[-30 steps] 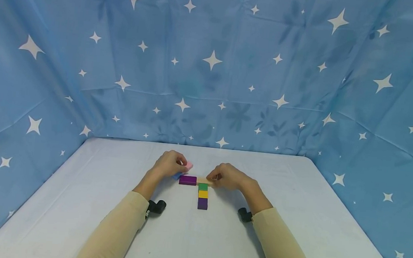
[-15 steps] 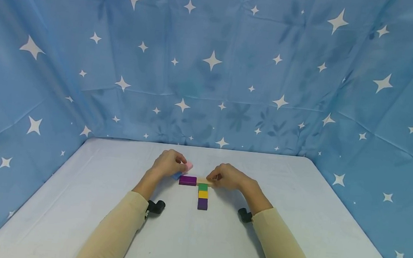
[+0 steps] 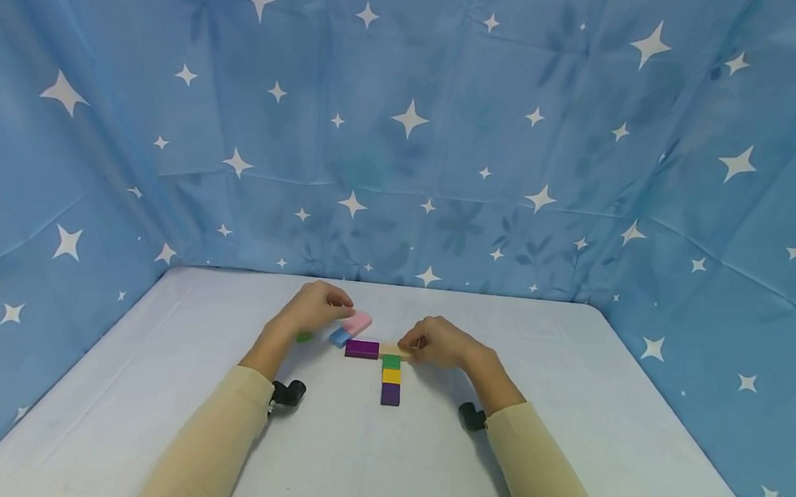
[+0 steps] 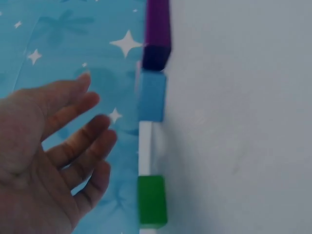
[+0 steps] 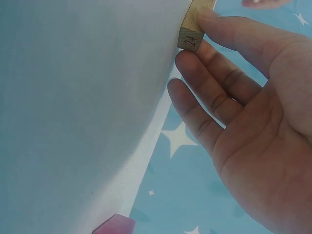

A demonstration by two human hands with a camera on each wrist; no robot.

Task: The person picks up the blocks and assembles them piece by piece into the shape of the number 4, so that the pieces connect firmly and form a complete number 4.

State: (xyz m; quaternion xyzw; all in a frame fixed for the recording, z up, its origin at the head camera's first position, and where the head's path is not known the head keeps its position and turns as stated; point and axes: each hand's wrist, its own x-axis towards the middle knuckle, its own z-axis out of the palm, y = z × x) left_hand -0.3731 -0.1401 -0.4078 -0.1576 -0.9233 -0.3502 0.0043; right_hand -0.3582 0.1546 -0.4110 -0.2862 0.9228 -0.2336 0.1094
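My left hand (image 3: 311,308) is beside a pink block (image 3: 358,323); in the left wrist view the hand (image 4: 53,151) has loose, spread fingers and holds nothing. A blue block (image 3: 340,337) touches the pink one, both lying slanted. To their right, a purple block (image 3: 362,350) meets the left end of a plain wooden block (image 3: 391,350). My right hand (image 3: 439,340) pinches the wooden block's right end; the right wrist view shows thumb and fingers on this block (image 5: 190,39), marked 24. Below it run green (image 3: 391,362), yellow (image 3: 391,377) and dark purple (image 3: 390,394) blocks in a column.
Another green block (image 3: 304,337) lies by my left wrist. At the bottom of the right wrist view is a dark pink object (image 5: 116,225). Behind the white table (image 3: 376,470) hangs a blue curtain (image 3: 406,161) with white stars.
My left hand has let go of the pink block and moved left, uncovering more of the pink and blue blocks and the green one by the wrist. My right hand has stayed in place.
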